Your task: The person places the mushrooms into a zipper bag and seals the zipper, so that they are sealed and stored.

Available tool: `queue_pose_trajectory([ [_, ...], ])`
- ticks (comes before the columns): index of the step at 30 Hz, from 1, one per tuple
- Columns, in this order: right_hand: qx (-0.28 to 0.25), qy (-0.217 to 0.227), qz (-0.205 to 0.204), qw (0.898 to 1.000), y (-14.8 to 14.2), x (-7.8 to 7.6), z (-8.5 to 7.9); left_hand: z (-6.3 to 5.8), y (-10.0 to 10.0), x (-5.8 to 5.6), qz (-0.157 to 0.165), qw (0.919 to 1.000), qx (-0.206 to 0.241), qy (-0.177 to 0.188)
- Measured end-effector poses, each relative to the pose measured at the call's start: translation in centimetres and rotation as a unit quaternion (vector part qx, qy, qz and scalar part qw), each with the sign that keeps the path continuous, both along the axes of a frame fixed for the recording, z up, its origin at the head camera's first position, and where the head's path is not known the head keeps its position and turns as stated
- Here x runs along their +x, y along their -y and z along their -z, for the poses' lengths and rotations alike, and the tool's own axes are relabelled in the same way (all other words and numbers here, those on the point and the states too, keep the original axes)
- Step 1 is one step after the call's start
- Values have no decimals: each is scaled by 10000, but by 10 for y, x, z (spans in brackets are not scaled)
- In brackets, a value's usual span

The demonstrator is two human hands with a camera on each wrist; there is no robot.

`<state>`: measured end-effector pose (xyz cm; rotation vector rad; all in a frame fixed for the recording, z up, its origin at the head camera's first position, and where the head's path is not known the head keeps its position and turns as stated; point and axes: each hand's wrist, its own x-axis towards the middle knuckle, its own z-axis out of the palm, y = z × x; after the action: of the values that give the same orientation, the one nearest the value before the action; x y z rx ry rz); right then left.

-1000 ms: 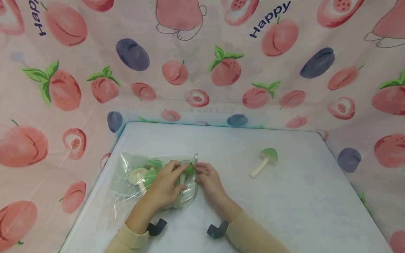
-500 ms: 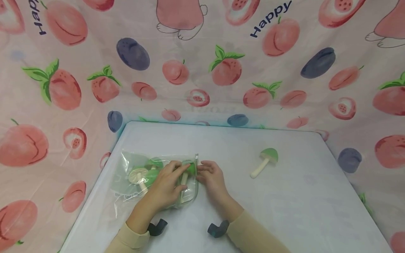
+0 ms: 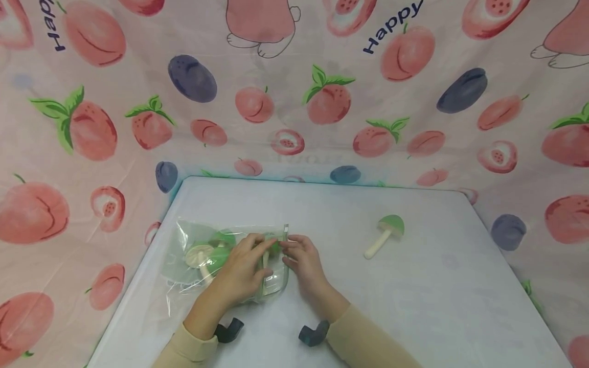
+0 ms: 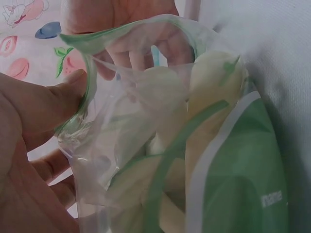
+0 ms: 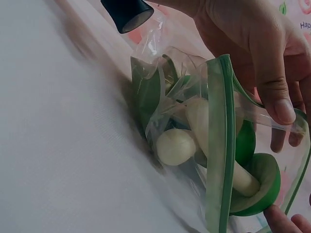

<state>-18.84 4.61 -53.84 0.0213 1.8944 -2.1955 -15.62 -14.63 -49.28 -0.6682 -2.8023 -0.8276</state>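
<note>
A clear zip bag (image 3: 177, 255) with green trim lies on the left half of the table. Inside are several toy mushrooms (image 3: 201, 256) with green caps and cream stems. My left hand (image 3: 241, 268) pinches the rim at the bag's mouth; in the right wrist view, the left thumb (image 5: 282, 104) lies over the rim with fingers behind the film. At the mouth is my right hand (image 3: 303, 260). Its fingertips (image 5: 279, 221) touch the green cap of a mushroom (image 5: 260, 187) just within the opening. Film and the left hand partly hide the contents.
Another green-capped mushroom (image 3: 386, 235) lies alone on the white table (image 3: 437, 296), right of the bag. Dark curved pieces (image 3: 314, 333) sit at both wrists. A fruit-printed cloth (image 3: 285, 92) hangs behind and beside the table.
My right hand drew back slightly, then moved left again to the bag's mouth. The mushroom there sits a little further left and is more covered. My left hand has stayed in place.
</note>
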Motion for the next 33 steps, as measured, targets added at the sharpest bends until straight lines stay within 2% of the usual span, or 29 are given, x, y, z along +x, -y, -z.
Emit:
queue_pose_trajectory([
  [14,237,-16,-450,9987,-1,-2,0,0,0,-1,-5,9999,-73,81],
  [21,338,-213,-813,9959,-1,-3,2,2,2,0,-59,9998,-56,187],
  [33,527,-307,-761,9952,-7,-5,4,3,3,0,-25,10000,2,20],
])
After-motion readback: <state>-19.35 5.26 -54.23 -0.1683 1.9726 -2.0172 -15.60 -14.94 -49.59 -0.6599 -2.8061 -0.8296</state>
